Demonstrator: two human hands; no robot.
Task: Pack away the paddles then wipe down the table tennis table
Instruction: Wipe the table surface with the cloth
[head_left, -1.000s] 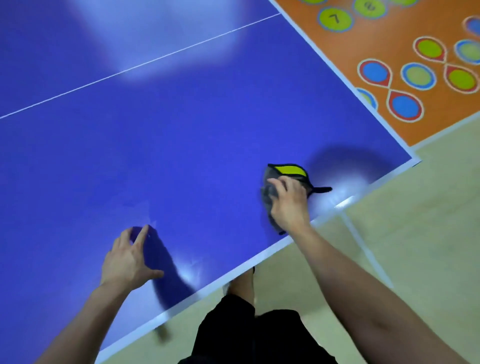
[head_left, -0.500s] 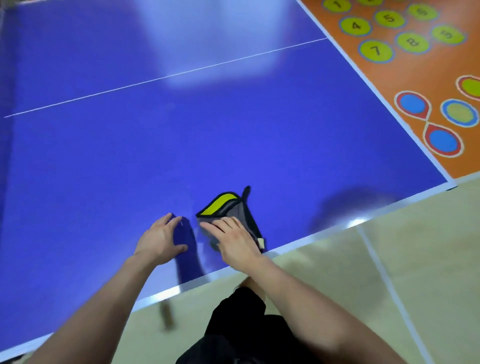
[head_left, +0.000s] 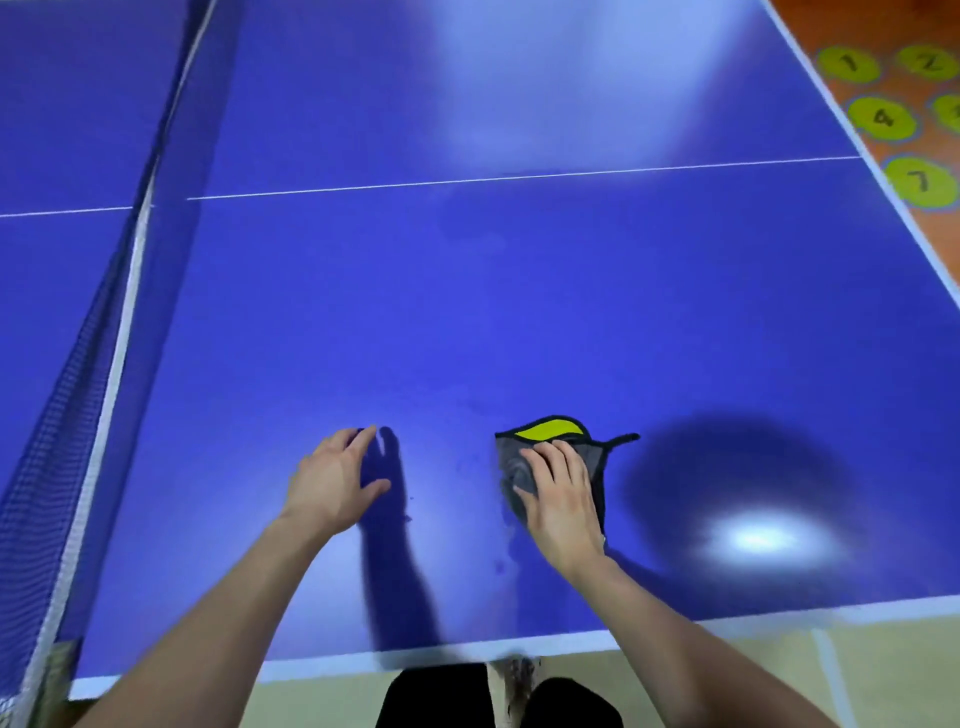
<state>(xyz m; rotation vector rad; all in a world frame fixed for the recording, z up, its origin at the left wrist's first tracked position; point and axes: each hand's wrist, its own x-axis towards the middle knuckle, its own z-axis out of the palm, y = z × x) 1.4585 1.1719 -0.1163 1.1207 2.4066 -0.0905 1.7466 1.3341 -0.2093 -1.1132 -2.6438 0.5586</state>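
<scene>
A grey cloth (head_left: 545, 447) with a yellow patch and black trim lies on the blue table tennis table (head_left: 467, 312), near its front edge. My right hand (head_left: 558, 493) lies flat on the cloth with straight fingers and presses it to the surface. My left hand (head_left: 332, 480) rests on the bare table to the left of the cloth, fingers spread and relaxed, holding nothing. Faint smears show on the surface between and behind the hands. No paddles are in view.
The net (head_left: 98, 374) runs along the left side, from the near corner to the far edge. A white centre line (head_left: 519, 177) crosses the table. An orange floor mat (head_left: 883, 119) with numbered green circles lies at the far right. Beige floor lies below the table's front edge.
The cloth has slid leftward along the front edge under my right hand, then away from the edge. My left hand kept its place beside it. The view swung left, bringing the net in.
</scene>
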